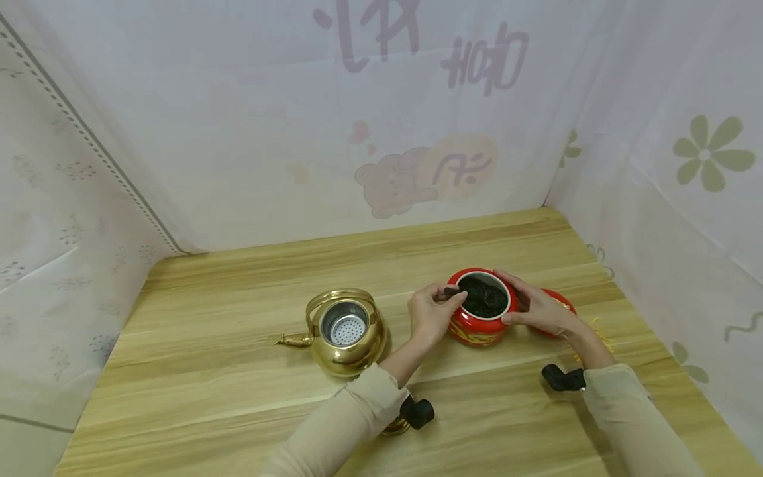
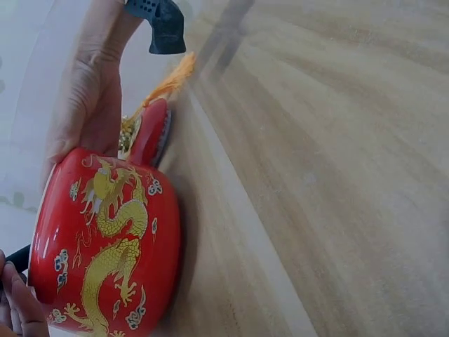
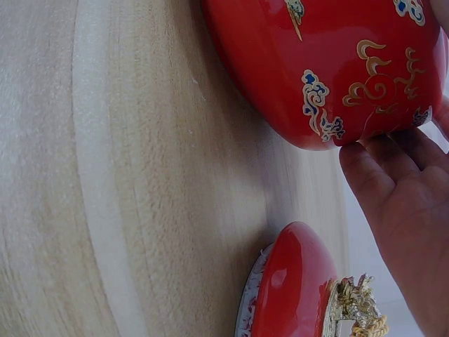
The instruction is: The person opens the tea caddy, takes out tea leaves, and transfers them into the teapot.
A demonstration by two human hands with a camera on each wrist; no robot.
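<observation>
A red jar (image 1: 477, 329) with gold dragon patterns and a white rim stands upright on the table, with dark, leaf-like contents (image 1: 484, 301) inside. My left hand (image 1: 433, 311) is at the jar's left rim. Between its thumb and fingers it pinches the black handle of a scoop (image 1: 451, 291), whose other end is lost among the dark contents. My right hand (image 1: 539, 310) grips the jar's right side, thumb toward the front and fingers round the back; its fingers (image 3: 368, 175) touch the painted wall in the right wrist view.
The red jar lid (image 3: 298, 281), with a gold knob and yellow tassel (image 2: 172, 78), lies right of the jar. A gold kettle (image 1: 348, 354) with a perforated strainer (image 1: 348, 330) stands to the left. A small gold piece (image 1: 396, 427) shows partly under my left sleeve.
</observation>
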